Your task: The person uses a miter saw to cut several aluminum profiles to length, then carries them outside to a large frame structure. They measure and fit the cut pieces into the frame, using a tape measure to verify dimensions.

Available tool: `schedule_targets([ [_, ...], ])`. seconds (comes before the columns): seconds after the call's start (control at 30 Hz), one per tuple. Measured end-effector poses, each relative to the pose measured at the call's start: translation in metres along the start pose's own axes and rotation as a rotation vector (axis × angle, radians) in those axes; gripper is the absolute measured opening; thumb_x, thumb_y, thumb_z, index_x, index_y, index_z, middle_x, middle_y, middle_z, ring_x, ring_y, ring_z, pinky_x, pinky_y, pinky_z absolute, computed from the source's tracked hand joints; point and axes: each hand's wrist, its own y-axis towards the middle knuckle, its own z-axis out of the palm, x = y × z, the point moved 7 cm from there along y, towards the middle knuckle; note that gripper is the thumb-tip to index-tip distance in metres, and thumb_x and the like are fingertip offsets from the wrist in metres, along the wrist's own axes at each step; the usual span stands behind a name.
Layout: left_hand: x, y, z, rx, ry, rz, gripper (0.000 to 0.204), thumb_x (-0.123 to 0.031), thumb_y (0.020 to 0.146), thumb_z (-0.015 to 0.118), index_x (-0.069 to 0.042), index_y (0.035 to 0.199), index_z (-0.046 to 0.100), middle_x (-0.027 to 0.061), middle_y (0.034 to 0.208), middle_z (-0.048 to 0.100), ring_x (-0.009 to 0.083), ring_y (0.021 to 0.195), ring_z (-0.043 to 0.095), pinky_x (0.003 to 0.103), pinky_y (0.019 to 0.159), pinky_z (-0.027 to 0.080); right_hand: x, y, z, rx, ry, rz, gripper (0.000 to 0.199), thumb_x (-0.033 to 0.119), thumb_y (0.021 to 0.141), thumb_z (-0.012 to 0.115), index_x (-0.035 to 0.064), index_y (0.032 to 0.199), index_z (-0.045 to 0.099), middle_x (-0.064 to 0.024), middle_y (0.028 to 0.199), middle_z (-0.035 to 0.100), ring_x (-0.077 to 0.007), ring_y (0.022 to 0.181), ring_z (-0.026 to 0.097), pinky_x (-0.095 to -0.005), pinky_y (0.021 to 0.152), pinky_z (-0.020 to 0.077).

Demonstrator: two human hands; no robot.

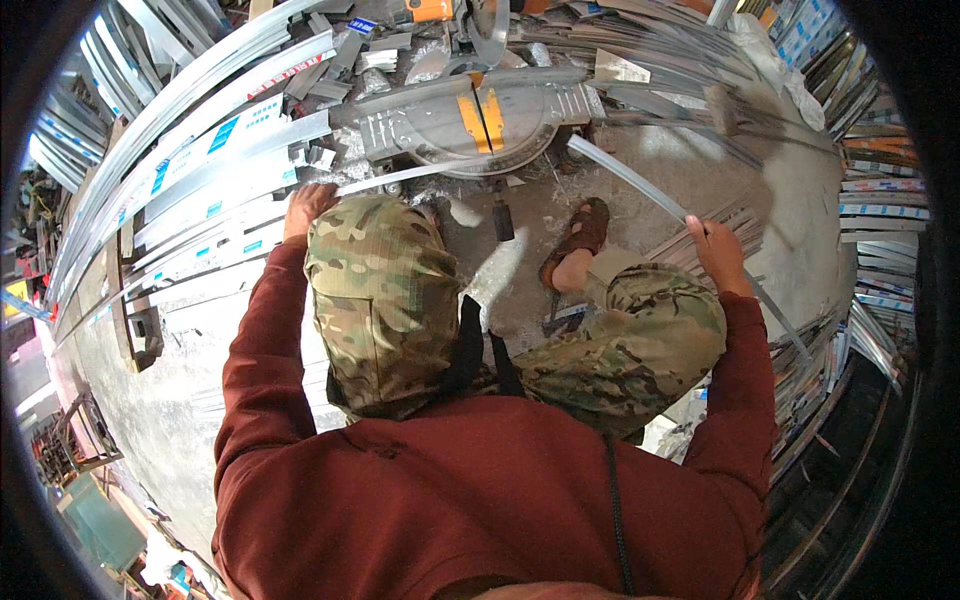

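Two strips in hand, both off the saw's slot

Item 1. Left strip point(395, 178), pale, narrow. Runs from the left hand point(309, 208) toward the front rim of the saw point(415, 120); contact with that rim cannot be told. Grip: fingers appear closed on the strip, partly hidden behind the raised left knee point(385, 290).

Item 2. Right strip point(630, 178), pale, narrow. Grip: right hand point(716, 252) clasped round it partway along. The far end lies just beside the saw's right front, apart from it; the rest slants back past the wrist.

Item 3. Saw, one, on the floor point(800, 190) ahead of the person. Yellow insert point(468, 120) with dark slot; no strip lies across it. The head point(487, 35) stands at the rear, apparently raised. Front handle point(503, 222) untouched.

Item 4. Offcuts point(345, 68), many, heaped left of and behind the saw.

Item 5. Long stock point(215, 150), sheaf at left; further lengths point(690, 75) behind and to the right, and a stack point(885, 212) at far right.

Condition of the work: judged under way. The offcuts suggest some cutting is done; the long stock suggests material remains. Whether either held strip is finished, and how many pieces are outstanding, cannot be determined.
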Motion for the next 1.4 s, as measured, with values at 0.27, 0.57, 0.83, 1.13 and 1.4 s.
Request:
schedule_targets([
  [0.27,-0.014,0.048,-0.041,-0.129,-0.151,-0.061,0.053,-0.022,0.082,0.074,-0.012,0.130,0.055,0.0161,0.128,0.058,0.0356,0.115,0.055,0.044,0.100,0.043,0.074,-0.031,-0.104,-0.160,-0.148,-0.122,0.062,0.058,0.095,0.046,0.0002,0.081,0.063,-0.0220,0.071,0.059,-0.0405,0.068,0.058,-0.0492,0.064,0.0443],
  [0.57,-0.233,0.046,-0.324,-0.497,-0.336,0.386,0.066,-0.022,0.080,0.078,-0.003,0.137,0.049,0.0166,0.132,0.057,0.0314,0.122,0.054,0.037,0.100,0.045,0.361,-0.104,-0.270,-0.790,-0.331,-0.990,0.024,0.033,0.088,0.067,0.0087,0.086,0.068,-0.0121,0.081,0.066,-0.0319,0.073,0.062,-0.0407,0.068,0.0503],
  [0.83,-0.058,-0.132,-0.175,-0.987,-0.833,-0.742,0.016,-0.012,0.093,0.061,0.000,0.103,0.064,0.0104,0.082,0.063,0.0139,0.079,0.059,0.031,0.071,0.048,0.414,-0.193,-0.258,-0.723,-0.236,-1.528,0.031,0.004,0.081,0.065,0.0037,0.113,0.063,-0.0150,0.112,0.065,-0.0349,0.110,0.060,-0.0512,0.102,0.0403],
  [1.13,-0.063,-0.467,0.055,-1.247,-0.386,-2.272,0.031,-0.024,0.091,0.061,0.001,0.110,0.064,0.0236,0.101,0.068,0.0377,0.096,0.066,0.042,0.084,0.050,0.368,-0.153,-0.171,-0.302,-0.021,-1.406,0.022,0.000,0.080,0.064,0.0053,0.102,0.061,-0.0120,0.100,0.064,-0.0330,0.105,0.061,-0.0556,0.106,0.0356],
  [1.4,-0.012,-0.388,0.020,-0.617,0.059,-1.794,0.066,-0.029,0.076,0.078,-0.005,0.131,0.051,0.0211,0.127,0.055,0.0374,0.123,0.047,0.046,0.105,0.037,0.351,-0.146,-0.133,-0.085,0.209,-1.194,0.009,-0.001,0.074,0.063,0.0012,0.083,0.060,-0.0124,0.086,0.063,-0.0324,0.087,0.062,-0.0487,0.095,0.0441],
])
